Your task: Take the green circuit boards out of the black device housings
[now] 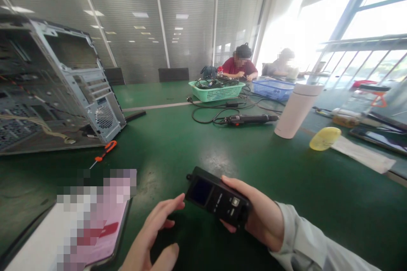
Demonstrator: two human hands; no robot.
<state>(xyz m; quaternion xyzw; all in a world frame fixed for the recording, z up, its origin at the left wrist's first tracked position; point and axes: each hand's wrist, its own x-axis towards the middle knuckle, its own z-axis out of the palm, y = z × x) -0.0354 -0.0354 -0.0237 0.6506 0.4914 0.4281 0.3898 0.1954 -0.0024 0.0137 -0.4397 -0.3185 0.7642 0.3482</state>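
Observation:
A black handheld device [218, 198] with a small dark screen, a pale square button and a loop at its far end is above the green table. My right hand [259, 209] is closed around its near right end, thumb on the upper edge and fingertips showing below. Close to the screen end is my left hand [157, 230], open with thumb and fingers apart. Its index fingertip comes right up to the device's edge; whether they touch I cannot tell. A phone or tablet with a pink, blurred screen [108, 220] lies left of my left hand.
An open computer case [95, 93] stands at left, beside an orange-handled screwdriver [104, 152]. Ahead lie a corded power screwdriver [251, 119], a green basket [219, 92] of cables and a blue basket [273, 89]. A pale tumbler [297, 112] and yellow object [324, 139] stand right. Two people sit beyond.

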